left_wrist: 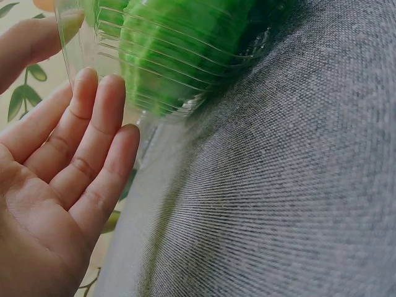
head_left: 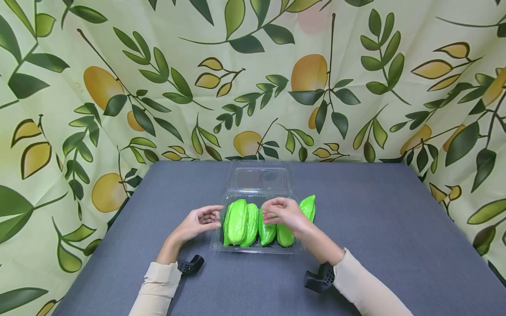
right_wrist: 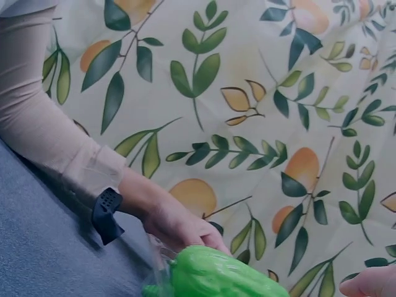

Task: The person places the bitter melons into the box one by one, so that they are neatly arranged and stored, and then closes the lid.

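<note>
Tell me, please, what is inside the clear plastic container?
At least four bumpy green pieces show inside the clear plastic container. What lies behind the right hand or under the pieces cannot be seen, so I cannot give a total.

Left grip [head_left: 201,220] palm inward, fingers [left_wrist: 104,120] loosely bent, right grip [head_left: 287,214] relaxed, sleeved forearms [head_left: 156,287] slanting inward

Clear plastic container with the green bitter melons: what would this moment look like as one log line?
Left hand: beside container | right hand: above bitter melons, contact unclear | lid: folded back
</note>
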`<state>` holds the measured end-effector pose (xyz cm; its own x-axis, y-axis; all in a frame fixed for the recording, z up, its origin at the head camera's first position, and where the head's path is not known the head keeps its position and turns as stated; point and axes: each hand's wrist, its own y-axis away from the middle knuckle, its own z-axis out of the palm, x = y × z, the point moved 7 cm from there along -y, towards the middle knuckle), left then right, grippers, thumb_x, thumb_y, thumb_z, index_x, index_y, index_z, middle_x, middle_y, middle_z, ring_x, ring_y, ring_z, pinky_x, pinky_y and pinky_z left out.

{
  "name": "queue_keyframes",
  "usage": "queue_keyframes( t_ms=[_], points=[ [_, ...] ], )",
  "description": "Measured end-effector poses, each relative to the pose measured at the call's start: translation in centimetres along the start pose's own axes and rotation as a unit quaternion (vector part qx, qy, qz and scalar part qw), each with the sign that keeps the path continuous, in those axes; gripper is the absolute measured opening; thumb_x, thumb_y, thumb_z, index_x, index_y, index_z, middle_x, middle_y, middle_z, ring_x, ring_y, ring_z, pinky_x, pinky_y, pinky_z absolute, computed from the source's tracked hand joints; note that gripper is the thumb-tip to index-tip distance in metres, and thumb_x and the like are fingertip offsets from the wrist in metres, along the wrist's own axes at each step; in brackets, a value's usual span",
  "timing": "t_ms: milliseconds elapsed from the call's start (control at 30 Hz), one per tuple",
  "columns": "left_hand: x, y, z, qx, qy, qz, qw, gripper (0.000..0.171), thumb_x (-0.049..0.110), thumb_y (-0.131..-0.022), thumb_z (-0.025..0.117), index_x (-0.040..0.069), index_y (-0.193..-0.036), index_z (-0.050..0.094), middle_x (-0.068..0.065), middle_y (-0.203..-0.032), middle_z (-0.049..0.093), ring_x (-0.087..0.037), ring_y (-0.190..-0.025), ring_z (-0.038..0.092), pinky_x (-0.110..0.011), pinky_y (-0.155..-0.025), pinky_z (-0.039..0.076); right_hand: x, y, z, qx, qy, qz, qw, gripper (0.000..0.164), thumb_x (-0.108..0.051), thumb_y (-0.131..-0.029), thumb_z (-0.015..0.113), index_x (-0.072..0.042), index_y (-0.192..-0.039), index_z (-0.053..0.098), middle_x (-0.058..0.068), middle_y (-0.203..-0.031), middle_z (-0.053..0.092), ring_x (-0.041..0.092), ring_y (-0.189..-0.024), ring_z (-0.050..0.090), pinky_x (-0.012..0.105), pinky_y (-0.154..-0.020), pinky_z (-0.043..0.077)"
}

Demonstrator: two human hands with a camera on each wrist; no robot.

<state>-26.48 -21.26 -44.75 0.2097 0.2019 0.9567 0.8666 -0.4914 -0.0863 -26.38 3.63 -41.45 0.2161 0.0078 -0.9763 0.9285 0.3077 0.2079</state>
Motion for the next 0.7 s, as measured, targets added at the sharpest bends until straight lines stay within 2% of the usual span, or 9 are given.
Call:
queue_keyframes(
  t_ms=[433,700],
  points=[
    [0.1,0.0,0.1,0.001,-0.005,-0.005,1.0,0.055,0.004,-0.087,0.067,-0.015,-0.134,0.044,0.006,-0.097,0.058,0.002,-0.091,0.06,-0.015,-0.079,0.055,-0.4,1.1,-2.5,0.005,0.019,-0.008,1.0,0.035,-0.012,-0.097,0.053,0.013,-0.121,0.048,0.008,-0.096,0.064,0.012,-0.081,0.068,0.028,-0.082,0.06],
    [0.1,0.1,0.0,0.0,-0.004,-0.004,1.0,0.055,0.005,-0.087,0.067,-0.014,-0.134,0.044,0.008,-0.096,0.058,0.002,-0.091,0.06,-0.015,-0.079,0.055,-0.4,1.5,-4.1,0.038,0.003,-0.006,0.999,0.039,-0.012,-0.096,0.056,0.014,-0.123,0.048,0.003,-0.093,0.064,0.011,-0.081,0.067,0.027,-0.08,0.06]
  ],
)
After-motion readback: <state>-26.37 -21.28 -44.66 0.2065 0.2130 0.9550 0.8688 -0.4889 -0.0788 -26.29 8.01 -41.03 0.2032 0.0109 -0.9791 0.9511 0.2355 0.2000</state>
